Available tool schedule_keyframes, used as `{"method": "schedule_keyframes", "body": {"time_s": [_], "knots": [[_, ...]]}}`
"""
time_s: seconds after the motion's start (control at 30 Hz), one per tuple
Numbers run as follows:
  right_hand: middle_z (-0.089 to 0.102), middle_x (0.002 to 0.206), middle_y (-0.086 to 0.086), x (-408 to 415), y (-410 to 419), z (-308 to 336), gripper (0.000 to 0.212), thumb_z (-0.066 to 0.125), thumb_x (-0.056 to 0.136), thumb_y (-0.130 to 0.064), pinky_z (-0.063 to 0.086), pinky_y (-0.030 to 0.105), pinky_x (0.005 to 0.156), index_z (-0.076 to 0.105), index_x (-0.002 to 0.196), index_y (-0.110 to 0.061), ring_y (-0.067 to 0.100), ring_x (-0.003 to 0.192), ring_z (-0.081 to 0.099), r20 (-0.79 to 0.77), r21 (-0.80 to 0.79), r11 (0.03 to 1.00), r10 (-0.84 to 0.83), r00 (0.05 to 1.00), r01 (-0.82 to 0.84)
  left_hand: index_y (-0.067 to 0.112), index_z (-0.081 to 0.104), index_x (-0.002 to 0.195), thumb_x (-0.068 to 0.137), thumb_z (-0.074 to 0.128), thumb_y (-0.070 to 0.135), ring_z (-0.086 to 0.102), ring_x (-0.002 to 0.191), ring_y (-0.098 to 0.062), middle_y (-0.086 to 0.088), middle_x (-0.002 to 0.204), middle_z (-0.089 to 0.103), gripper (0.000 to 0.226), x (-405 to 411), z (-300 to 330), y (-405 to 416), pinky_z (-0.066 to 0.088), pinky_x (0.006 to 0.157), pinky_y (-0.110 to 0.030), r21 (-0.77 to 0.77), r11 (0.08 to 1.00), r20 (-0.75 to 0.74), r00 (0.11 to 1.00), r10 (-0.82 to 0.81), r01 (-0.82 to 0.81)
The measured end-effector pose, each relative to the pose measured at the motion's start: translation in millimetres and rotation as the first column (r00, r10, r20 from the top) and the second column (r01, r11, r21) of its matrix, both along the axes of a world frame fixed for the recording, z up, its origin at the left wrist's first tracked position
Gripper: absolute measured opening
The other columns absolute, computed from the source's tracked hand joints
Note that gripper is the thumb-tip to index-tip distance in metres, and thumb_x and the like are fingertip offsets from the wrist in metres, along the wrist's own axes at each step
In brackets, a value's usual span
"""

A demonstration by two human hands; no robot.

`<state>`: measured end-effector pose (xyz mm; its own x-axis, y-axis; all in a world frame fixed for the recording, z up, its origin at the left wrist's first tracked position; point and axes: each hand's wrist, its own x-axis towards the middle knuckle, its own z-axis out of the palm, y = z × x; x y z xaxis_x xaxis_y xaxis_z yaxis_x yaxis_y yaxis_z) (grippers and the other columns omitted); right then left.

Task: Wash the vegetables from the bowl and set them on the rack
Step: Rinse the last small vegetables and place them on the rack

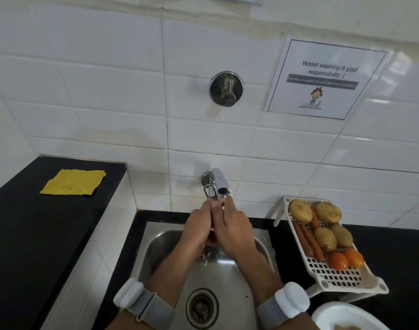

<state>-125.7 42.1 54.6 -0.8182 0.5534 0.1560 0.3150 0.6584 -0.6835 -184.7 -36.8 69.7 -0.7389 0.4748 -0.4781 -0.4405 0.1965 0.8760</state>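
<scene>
My left hand (197, 228) and my right hand (234, 231) are pressed together under the tap (219, 184), over the steel sink (156, 246). Between the palms shows a small reddish thing (210, 237), mostly hidden; it looks like a tomato. Water splashes below the hands. A white plastic rack (334, 275) stands right of the sink with several potatoes (325, 238), carrots (311, 241) and two tomatoes (346, 258) on it. The white bowl (327, 313) sits at the bottom right corner, partly cut off.
A yellow cloth (72, 182) lies on the raised black counter at the left. A second tap fitting (226, 89) and a paper notice (322, 77) are on the tiled wall. The sink drain (202, 306) lies below my wrists.
</scene>
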Motion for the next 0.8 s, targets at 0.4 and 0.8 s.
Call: {"method": "schedule_keyframes", "body": {"time_s": [0.4,0.8], "knots": [[0.058,0.058,-0.001,-13,7,9,0.058,0.039,0.109,-0.05,0.039,0.032,0.055,0.061,0.068,-0.014,0.017,0.057,0.05,0.183,-0.59,0.781,-0.119,0.976,0.206,0.025,0.056,0.073,0.108,0.022,0.045,0.055,0.063,-0.015,0.009,0.065,0.054,0.053,8,-15,-6,0.037,0.059,-0.03,-0.401,0.898,-0.76,0.613,-0.215,-0.181],[0.061,0.066,-0.007,3,10,-22,0.04,0.037,0.105,-0.055,0.043,0.033,0.061,0.054,0.089,-0.023,0.014,0.065,0.06,-0.124,-0.035,0.999,0.01,0.992,-0.015,0.014,0.059,0.087,0.105,0.043,0.037,0.06,0.064,-0.024,-0.007,0.077,0.066,0.034,-7,-11,-3,0.035,0.057,-0.032,-0.582,0.795,-0.387,0.803,-0.453,0.168]]}}
